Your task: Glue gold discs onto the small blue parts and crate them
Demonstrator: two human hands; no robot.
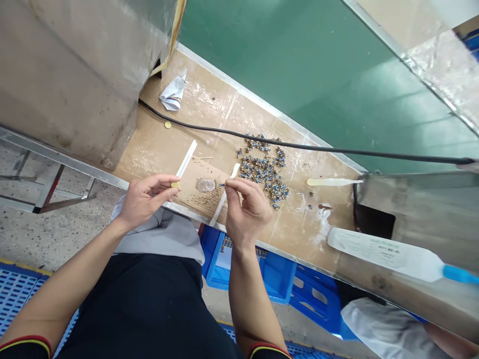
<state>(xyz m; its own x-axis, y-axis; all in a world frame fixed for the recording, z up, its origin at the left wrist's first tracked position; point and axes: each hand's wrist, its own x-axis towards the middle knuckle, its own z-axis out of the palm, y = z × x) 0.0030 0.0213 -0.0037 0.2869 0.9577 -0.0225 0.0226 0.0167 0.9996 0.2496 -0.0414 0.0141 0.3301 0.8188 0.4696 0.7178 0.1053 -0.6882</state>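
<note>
Brown cardboard-covered bench (157, 144), with a blue plastic crate (277, 279) beneath, its contents largely hidden. The left hand (144, 199) is pinched on a small round brass disc (174, 185) and the right hand (247, 207) on a tiny blue-and-brass part (222, 185). Both are probably best held low over the near edge, left of the pile of similar blue-and-brass parts (264, 169). What the small clear round dish (205, 185) between them holds cannot be told.

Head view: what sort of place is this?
Probably a factory assembly bench: a pile of tiny blue and brass components on the cardboard worktop, blue plastic crates underneath, the left hand pinching a small brass disc, the right hand a tiny dark part.
</note>
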